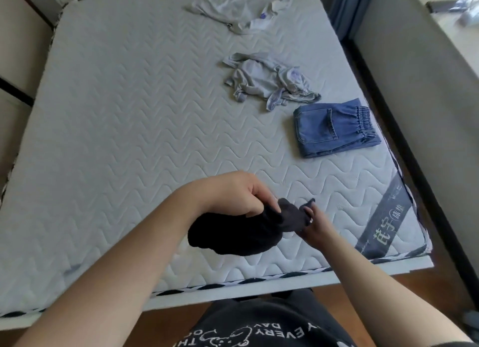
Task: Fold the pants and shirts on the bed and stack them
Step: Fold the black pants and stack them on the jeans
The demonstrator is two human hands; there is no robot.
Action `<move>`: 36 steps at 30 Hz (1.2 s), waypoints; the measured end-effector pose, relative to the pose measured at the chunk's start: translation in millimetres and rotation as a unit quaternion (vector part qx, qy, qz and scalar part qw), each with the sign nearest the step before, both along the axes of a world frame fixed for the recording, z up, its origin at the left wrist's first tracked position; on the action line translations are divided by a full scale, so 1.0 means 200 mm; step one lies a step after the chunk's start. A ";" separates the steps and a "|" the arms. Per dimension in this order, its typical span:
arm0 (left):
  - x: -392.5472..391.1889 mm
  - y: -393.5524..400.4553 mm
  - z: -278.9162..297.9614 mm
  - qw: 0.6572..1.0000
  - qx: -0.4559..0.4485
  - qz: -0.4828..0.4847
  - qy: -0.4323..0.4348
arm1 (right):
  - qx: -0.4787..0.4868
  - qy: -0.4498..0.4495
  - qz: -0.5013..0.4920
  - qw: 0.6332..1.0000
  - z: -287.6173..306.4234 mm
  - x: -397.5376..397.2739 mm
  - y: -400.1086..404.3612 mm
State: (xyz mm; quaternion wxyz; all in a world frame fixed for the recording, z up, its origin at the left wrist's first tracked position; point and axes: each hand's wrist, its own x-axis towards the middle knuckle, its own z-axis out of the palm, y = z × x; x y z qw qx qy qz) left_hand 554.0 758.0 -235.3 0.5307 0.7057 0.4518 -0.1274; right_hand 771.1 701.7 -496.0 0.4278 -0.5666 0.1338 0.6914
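Observation:
I hold a bunched black garment (233, 232) in the air over the near part of the mattress (116, 129). My left hand (233, 194) grips its upper edge with curled fingers. My right hand (312, 223) pinches the other end of the same edge, which is a little greyer there. Folded blue jeans (334, 127) lie flat near the right edge of the bed. A crumpled grey shirt (269, 81) lies just beyond them. Another crumpled pale garment (241, 7) lies at the far end.
The mattress is bare, white and quilted, with a grey label band (383, 225) at the near right corner. A low wall (414, 87) runs along the right side, a cabinet (15, 61) along the left. Wooden floor shows at the bed's foot.

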 end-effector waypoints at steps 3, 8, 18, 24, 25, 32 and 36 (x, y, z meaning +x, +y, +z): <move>0.04 0.01 0.12 0.996 0.035 -0.064 0.045 | -0.012 -0.007 0.017 1.000 -0.06 0.11 0.02; 0.05 0.01 0.25 0.974 0.100 -0.149 0.138 | -0.016 -0.123 0.140 0.982 -0.11 0.23 0.05; 0.07 -0.03 0.35 0.841 0.398 -0.301 0.211 | -0.055 -0.015 0.185 0.981 -0.15 0.17 0.04; -0.01 -0.04 0.35 0.780 0.496 -0.299 0.238 | -0.022 0.047 0.217 0.975 -0.12 0.06 0.08; -0.02 -0.04 0.35 0.776 0.508 -0.293 0.233 | -0.021 0.054 0.213 0.975 -0.12 0.04 0.09; -0.13 -0.08 0.34 0.713 0.611 -0.285 0.191 | -0.034 0.094 0.220 0.970 -0.11 -0.03 0.11; -0.14 -0.14 0.35 0.691 0.636 -0.304 0.162 | -0.072 0.096 0.212 0.970 -0.11 -0.05 0.13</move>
